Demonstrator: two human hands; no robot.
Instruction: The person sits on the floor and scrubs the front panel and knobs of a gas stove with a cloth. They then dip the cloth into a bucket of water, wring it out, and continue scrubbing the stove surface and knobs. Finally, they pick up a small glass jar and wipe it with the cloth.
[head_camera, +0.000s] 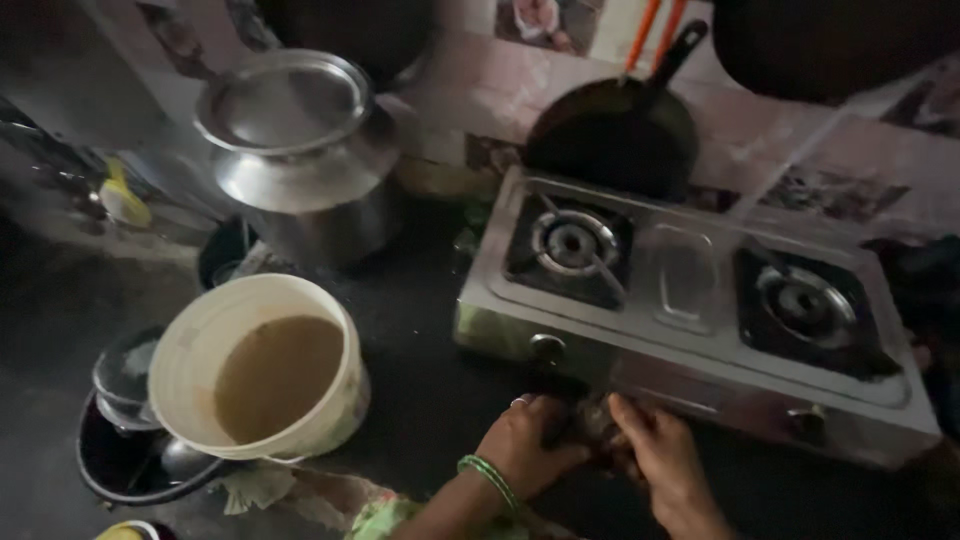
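Both hands (590, 450) clutch dark cloth (592, 425) beside stove (690, 300).

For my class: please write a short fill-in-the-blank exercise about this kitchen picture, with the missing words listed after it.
1. The stove has ___ burners.
2. The white bucket holds a ___ liquid.
3. A black pan leans behind the stove's ___ burner.
4. The left hand wears a green ___ on its wrist.

Missing words: two; brown; left; bangle

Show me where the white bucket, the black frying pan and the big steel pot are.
White bucket (190, 345): head view, on its left rim wall.
Black frying pan (610, 135): head view, on the pan's dark bowl.
Steel pot (285, 100): head view, on its lid.
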